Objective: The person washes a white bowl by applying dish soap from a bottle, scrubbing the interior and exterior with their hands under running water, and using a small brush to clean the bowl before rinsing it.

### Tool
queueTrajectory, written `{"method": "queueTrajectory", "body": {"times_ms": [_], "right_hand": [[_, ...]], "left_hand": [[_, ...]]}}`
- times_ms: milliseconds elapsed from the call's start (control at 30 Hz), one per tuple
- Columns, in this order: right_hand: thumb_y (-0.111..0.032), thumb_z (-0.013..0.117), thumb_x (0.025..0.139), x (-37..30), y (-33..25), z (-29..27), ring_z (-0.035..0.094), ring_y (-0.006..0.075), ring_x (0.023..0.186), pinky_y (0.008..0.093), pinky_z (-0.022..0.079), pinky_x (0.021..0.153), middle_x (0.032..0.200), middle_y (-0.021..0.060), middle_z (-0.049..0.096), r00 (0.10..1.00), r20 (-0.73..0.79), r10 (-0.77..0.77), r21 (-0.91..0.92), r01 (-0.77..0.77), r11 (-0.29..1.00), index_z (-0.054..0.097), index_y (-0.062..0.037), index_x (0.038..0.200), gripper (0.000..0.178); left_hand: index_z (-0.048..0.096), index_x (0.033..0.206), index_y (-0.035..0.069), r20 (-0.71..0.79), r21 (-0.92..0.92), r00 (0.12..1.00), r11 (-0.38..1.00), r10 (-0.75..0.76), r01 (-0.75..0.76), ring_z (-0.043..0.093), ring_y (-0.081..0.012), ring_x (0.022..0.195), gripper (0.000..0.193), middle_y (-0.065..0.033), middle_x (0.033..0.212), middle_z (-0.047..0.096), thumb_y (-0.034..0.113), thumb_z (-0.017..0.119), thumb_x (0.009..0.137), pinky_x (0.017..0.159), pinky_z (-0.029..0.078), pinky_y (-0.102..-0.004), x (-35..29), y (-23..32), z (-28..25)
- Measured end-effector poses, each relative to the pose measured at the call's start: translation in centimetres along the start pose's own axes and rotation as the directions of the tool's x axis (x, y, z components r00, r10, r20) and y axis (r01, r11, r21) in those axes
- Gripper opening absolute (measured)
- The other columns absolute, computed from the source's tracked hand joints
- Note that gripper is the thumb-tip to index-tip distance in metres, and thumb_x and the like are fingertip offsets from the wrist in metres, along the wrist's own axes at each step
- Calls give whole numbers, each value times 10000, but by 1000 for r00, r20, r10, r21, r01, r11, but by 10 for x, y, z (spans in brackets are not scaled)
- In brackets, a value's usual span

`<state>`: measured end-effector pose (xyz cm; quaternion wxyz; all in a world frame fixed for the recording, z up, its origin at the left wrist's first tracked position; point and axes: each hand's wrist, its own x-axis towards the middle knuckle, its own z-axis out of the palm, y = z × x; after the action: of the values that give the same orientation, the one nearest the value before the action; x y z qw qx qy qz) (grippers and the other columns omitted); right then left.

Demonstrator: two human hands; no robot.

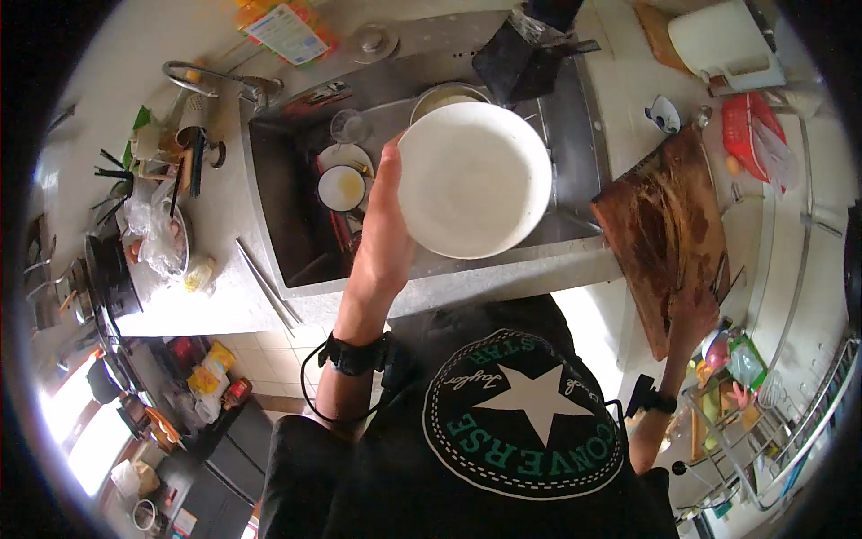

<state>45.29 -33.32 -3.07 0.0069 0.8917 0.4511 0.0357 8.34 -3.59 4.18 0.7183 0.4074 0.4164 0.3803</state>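
Note:
My left hand (384, 238) grips the left rim of a large white bowl (476, 180), its thumb over the edge. The bowl is held above the sink (566, 144), with its bare inside facing up. Under and behind it a metal pot (440, 97) shows in part. Left of it in the sink lie a small white bowl (342, 188) and a clear glass (348, 127). On the right, my right hand (693, 319) is at the near end of a stained wooden cutting board (660, 207). Its fingers are too unclear to show what it holds, if anything.
A faucet (262, 90) stands at the sink's back left. Metal chopsticks (269, 283) lie on the left counter, near a bowl with a plastic bag (153, 229). A black container (521, 63) is at the back. A red basket (750, 135) and a wire rack (745, 449) are on the right.

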Motion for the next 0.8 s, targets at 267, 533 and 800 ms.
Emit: {"method": "queueTrajectory", "body": {"times_ms": [267,533,800], "right_hand": [[-277,519,923,146,-203,-30,373,298,1278,378,293,1047,1372,182,393,935,-151,-321,696,331,637,337,-43,1368,535],[-374,501,919,274,-231,36,367,329,1286,381,306,1044,1390,180,382,869,-152,-472,703,430,566,191,-96,1435,663],[-350,534,891,244,-245,29,438,369,1208,414,363,988,1306,226,448,843,-115,-526,608,478,634,246,-73,1412,656]], "left_hand": [[366,1335,14,-117,96,993,995,-28,39,412,-201,1212,596,-122,1306,448,473,219,984,1035,283,-316,18,-42,-17],[399,1312,2,-141,85,990,996,21,-9,404,-201,1209,582,-124,1286,464,460,252,984,1032,273,-311,62,-101,-25],[423,1290,7,-207,156,975,986,81,-48,436,-203,1171,566,-124,1265,476,456,262,984,1007,305,-310,79,-95,-10]]}}
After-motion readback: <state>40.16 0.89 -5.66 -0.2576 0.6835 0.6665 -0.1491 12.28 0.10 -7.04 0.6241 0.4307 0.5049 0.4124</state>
